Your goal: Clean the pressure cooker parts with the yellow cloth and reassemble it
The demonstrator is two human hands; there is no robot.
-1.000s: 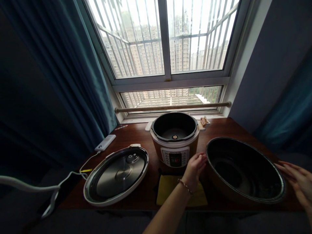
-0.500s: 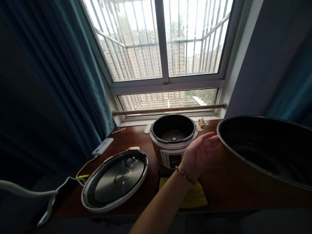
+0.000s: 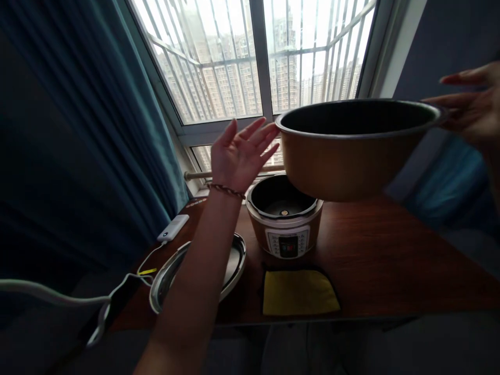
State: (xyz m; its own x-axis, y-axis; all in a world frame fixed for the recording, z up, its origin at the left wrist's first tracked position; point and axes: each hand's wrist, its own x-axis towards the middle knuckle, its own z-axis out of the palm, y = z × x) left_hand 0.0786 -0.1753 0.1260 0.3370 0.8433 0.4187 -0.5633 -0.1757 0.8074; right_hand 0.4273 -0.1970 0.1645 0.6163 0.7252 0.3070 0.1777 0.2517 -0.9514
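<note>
A gold-brown inner pot (image 3: 351, 161) with a dark inside and a pale rim hangs in the air above the table, at right of centre. At its left rim is my left hand (image 3: 244, 153), palm turned up and fingers spread, the tips at or very near the edge. My right hand (image 3: 474, 107), partly cut off by the frame, has its fingers on the right end of the rim while its thumb stands away. Below and behind the pot stands the rice cooker (image 3: 287, 237), lidless, its cavity partly hidden by the pot.
Left on the brown table (image 3: 371, 250) lies the cooker's round lid (image 3: 236, 263), half covered by my left forearm. A yellow cloth (image 3: 300, 292) is at the front edge. A white power bank (image 3: 174, 227) with a cable sits by the blue curtain (image 3: 117, 104). Behind is a barred window.
The inner pot has risen and moved left, now over the cooker's right side. My left hand has moved up and left beside its rim. My right hand has come into view.
</note>
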